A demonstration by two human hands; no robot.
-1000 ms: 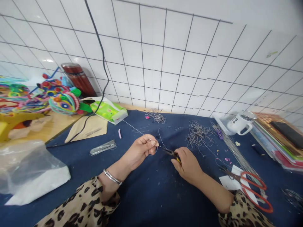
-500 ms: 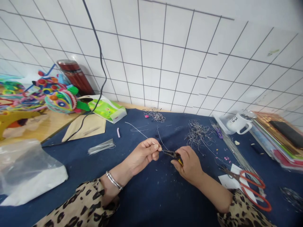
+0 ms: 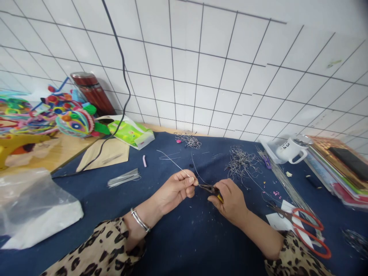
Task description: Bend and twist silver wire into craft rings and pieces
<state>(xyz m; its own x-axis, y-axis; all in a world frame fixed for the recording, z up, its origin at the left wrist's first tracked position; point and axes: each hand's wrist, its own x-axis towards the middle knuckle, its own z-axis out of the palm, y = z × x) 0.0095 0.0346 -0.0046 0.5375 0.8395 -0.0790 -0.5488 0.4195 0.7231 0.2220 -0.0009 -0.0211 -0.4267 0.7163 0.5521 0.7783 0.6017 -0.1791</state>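
Note:
Between thumb and fingers, my left hand [image 3: 181,188] pinches a thin silvery wire [image 3: 173,161], whose free end points up and to the left. My right hand [image 3: 230,199] is wrapped round a pair of pliers [image 3: 210,188] with a yellow handle, mostly hidden in the palm. The plier jaws meet the wire right at my left fingertips. Another thin wire [image 3: 196,167] curves up behind the jaws. On the dark blue cloth [image 3: 184,245] behind my hands lie a tangle of bent wires [image 3: 240,163] and a smaller tangle [image 3: 189,140].
Left of my hands are a bundle of straight wires [image 3: 124,178], a brown envelope [image 3: 105,155] and a clear plastic bag [image 3: 37,207]. Red-handled scissors [image 3: 309,218], a white mug [image 3: 290,150] and stacked books [image 3: 330,168] lie to the right. A black cable [image 3: 124,76] hangs at the back left.
The wire's free end in my left hand has shifted slightly right. Both hands keep nearly the same pose, with the plier jaws still at the wire.

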